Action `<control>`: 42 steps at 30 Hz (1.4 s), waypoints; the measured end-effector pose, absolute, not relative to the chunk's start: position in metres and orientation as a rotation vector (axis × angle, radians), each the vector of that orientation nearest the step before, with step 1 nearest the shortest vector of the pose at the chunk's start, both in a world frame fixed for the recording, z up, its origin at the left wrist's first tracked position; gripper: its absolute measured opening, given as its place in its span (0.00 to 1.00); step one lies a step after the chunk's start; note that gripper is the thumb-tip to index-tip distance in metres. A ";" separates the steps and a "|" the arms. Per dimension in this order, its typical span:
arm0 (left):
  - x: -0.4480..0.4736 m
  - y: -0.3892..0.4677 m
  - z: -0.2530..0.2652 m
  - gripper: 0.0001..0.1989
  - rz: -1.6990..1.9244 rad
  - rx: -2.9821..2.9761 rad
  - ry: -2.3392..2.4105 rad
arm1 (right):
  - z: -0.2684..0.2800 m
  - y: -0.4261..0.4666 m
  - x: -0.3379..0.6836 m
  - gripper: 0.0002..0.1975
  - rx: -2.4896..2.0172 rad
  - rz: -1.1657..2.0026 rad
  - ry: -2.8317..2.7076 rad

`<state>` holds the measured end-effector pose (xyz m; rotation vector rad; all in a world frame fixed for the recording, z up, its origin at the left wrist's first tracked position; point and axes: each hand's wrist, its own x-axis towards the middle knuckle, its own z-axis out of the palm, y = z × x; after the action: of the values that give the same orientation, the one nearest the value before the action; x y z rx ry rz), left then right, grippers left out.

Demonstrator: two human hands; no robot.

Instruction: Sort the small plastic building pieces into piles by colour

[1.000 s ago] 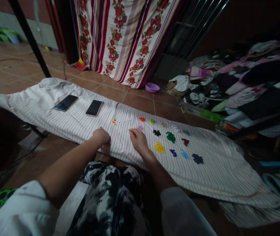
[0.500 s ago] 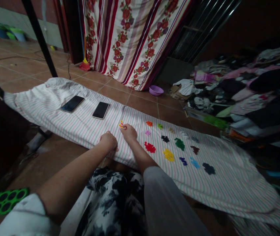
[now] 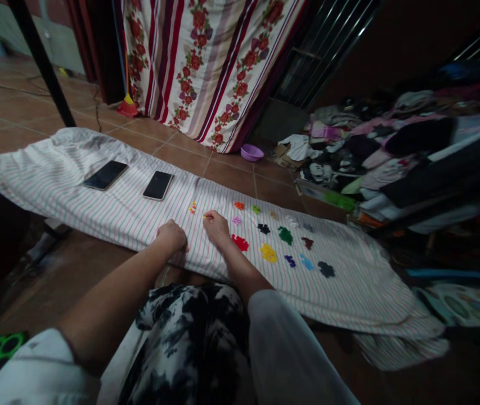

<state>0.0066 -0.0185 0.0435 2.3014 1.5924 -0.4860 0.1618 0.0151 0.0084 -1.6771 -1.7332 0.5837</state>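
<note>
My right hand (image 3: 216, 229) is closed in a pinch, with a tiny yellow piece (image 3: 206, 217) at its fingertips. Just to its left, a small group of orange and yellow pieces (image 3: 192, 208) lies on the striped cloth (image 3: 125, 216). My left hand (image 3: 172, 235) rests near the cloth's front edge, its fingers curled in; whatever they hold, if anything, is hidden. Beside my right wrist are a red pile (image 3: 240, 243) and a pink pile (image 3: 237, 221) of small pieces. A yellow pile (image 3: 268, 253) sits farther right.
More colour-sorted piles spread rightward, among them black (image 3: 264, 229), green (image 3: 285, 235) and dark grey (image 3: 326, 269). Two phones, one larger (image 3: 105, 175) and one smaller (image 3: 157, 185), lie on the left. Behind stand a purple basin (image 3: 252, 152), a floral curtain (image 3: 218, 73) and heaped clothes (image 3: 383, 140).
The view has swung to the right. My right hand has drawn back from the orange and yellow group, which now lies uncovered, and a yellow piece shows in its fingertips. My left hand stays curled.
</note>
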 end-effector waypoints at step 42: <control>0.016 -0.018 0.046 0.20 -0.663 2.436 1.496 | 0.000 -0.046 0.386 0.16 -1.995 0.397 -1.596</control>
<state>0.0155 -0.0179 0.0464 2.4365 1.4955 -0.6632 0.3861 -0.0464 0.0004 -1.9947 -1.5962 0.3974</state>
